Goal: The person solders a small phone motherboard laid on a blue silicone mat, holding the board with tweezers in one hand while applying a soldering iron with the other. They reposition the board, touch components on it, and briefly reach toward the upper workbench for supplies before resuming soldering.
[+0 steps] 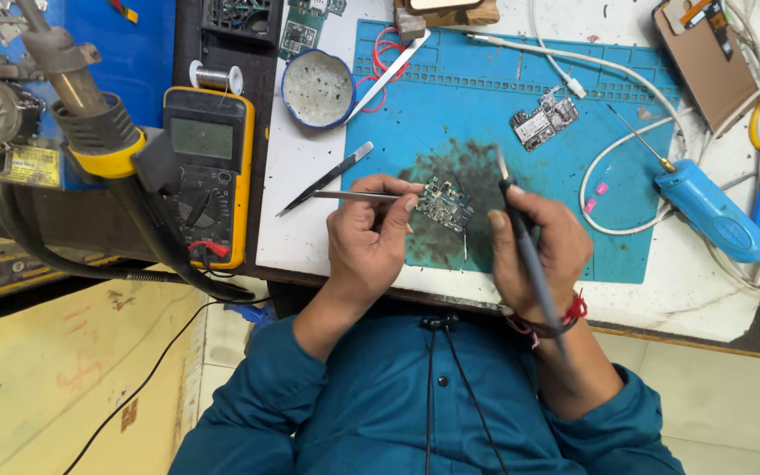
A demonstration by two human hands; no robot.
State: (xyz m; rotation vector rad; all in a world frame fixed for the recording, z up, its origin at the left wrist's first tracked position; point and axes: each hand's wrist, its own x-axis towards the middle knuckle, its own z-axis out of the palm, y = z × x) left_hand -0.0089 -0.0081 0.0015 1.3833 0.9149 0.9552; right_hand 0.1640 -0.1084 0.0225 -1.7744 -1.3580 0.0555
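Observation:
My left hand (367,236) grips thin metal tweezers (354,195), whose tips reach a small green circuit board (444,204). The board lies on a scorched dark patch of a blue work mat (485,97). My right hand (540,242) holds a dark soldering iron (529,255) like a pen, just right of the board. Its tip (501,164) points up and away, above the board's right edge. A red thread band is tied around my right wrist.
A second circuit board (543,119) lies further up the mat. Spare tweezers (327,179) and a round tin (318,88) sit to the left. A yellow multimeter (207,171) and a hot-air gun (81,97) stand at the far left. A blue handheld tool (710,211) and cables lie to the right.

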